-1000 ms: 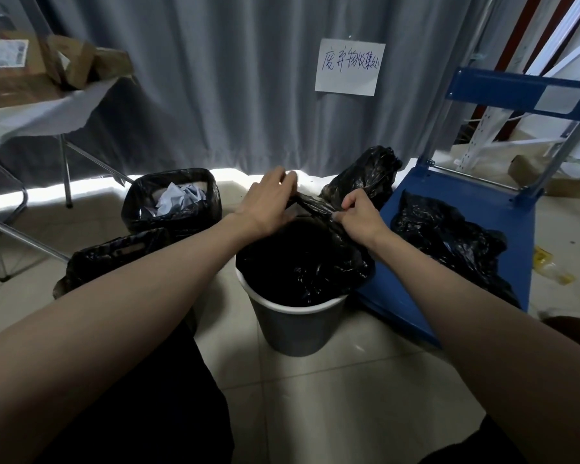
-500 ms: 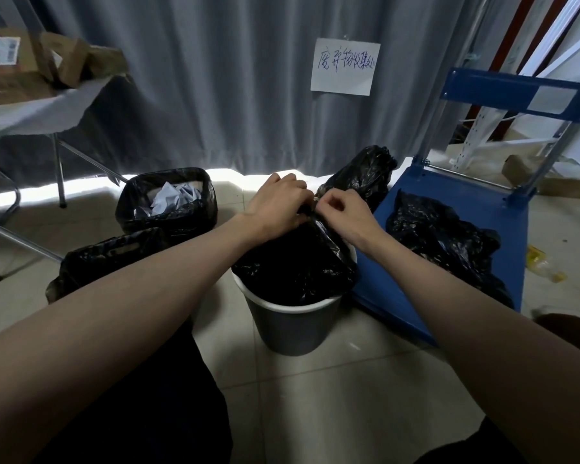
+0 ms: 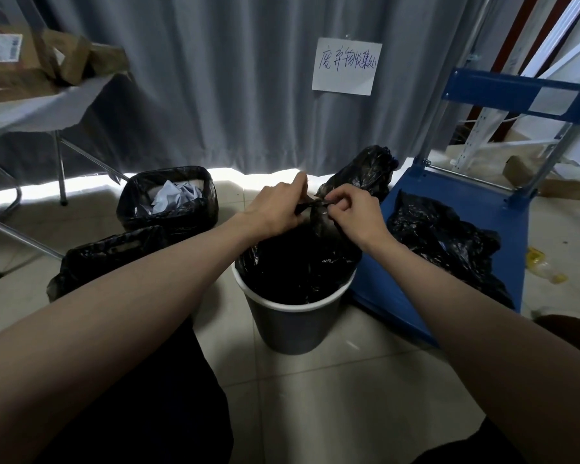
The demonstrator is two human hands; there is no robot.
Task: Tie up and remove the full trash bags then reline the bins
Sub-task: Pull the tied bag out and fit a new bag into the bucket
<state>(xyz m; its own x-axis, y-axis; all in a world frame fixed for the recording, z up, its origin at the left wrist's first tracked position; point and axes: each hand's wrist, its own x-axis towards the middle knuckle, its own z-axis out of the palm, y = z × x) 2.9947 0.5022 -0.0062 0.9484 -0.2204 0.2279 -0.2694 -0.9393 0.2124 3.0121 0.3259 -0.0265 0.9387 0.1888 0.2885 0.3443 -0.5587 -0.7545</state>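
A grey round bin [image 3: 290,324] with a white rim stands on the floor in the middle, holding a black trash bag [image 3: 298,262]. Above it my left hand [image 3: 278,205] and my right hand [image 3: 355,216] meet, each pinching a twisted strip of the bag's top. A square bin [image 3: 168,199] lined in black, with crumpled paper inside, stands at the back left. Another black-lined bin [image 3: 111,249] shows behind my left forearm. A tied black bag [image 3: 365,172] lies behind the hands, and a further black bag [image 3: 442,242] lies on the blue cart.
A blue platform cart [image 3: 466,202] with an upright handle stands right of the grey bin. A folding table [image 3: 31,112] with cardboard boxes is at the far left. A grey curtain with a paper sign [image 3: 347,67] closes the back. Litter [image 3: 543,267] lies on the floor at right.
My hands have come together over the grey bin, drawing the bag's two top strips to one point. The bag's mouth has been gathered narrower.
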